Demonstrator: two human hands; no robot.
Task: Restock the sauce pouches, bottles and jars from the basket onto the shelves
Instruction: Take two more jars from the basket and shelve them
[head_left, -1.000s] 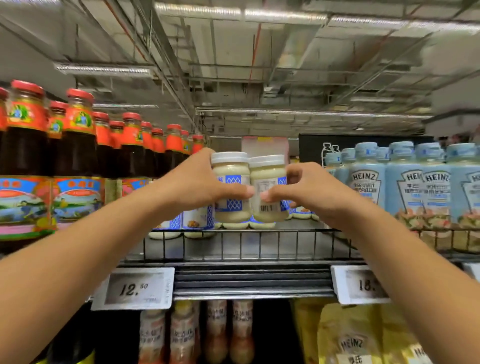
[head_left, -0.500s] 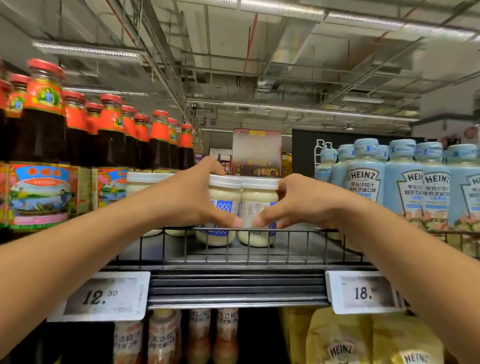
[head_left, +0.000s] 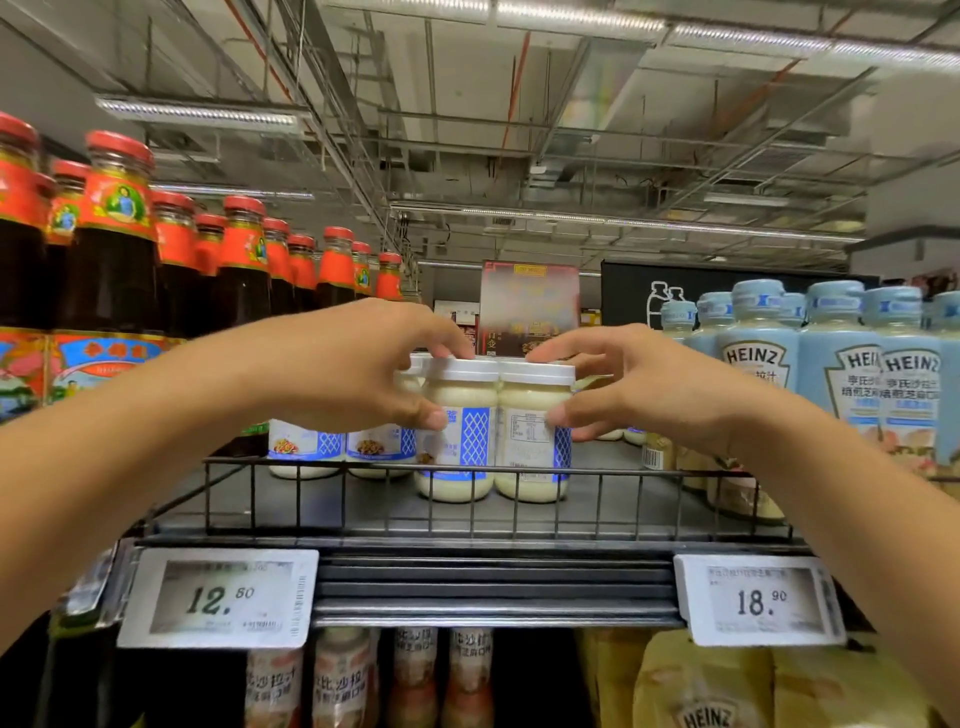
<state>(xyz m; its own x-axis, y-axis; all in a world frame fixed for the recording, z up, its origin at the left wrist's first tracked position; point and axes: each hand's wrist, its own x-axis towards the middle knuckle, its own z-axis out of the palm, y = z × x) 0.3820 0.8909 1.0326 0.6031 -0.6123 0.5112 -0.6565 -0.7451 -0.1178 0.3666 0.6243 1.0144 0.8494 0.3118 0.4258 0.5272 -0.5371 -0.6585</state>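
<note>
Two white-lidded jars of pale sauce with blue-and-white labels stand side by side on the top shelf (head_left: 311, 506), just behind its wire front rail (head_left: 623, 470). My left hand (head_left: 353, 374) holds the left jar (head_left: 462, 389), thumb on the label and fingers over the lid. My right hand (head_left: 639, 384) holds the right jar (head_left: 530, 400) the same way, thumb on its label and index finger on the lid's edge. The basket is out of view.
More of the same jars (head_left: 306, 447) stand behind and to the left. Dark red-capped sauce bottles (head_left: 114, 270) fill the left, pale blue Heinz bottles (head_left: 841, 374) the right. Price tags (head_left: 218, 597) hang below, over dressing bottles (head_left: 337, 675) and yellow Heinz pouches (head_left: 701, 691).
Both hands lowered the two jars from above the rail onto the shelf. The jars now stand on it, and my fingers have shifted up toward the lids.
</note>
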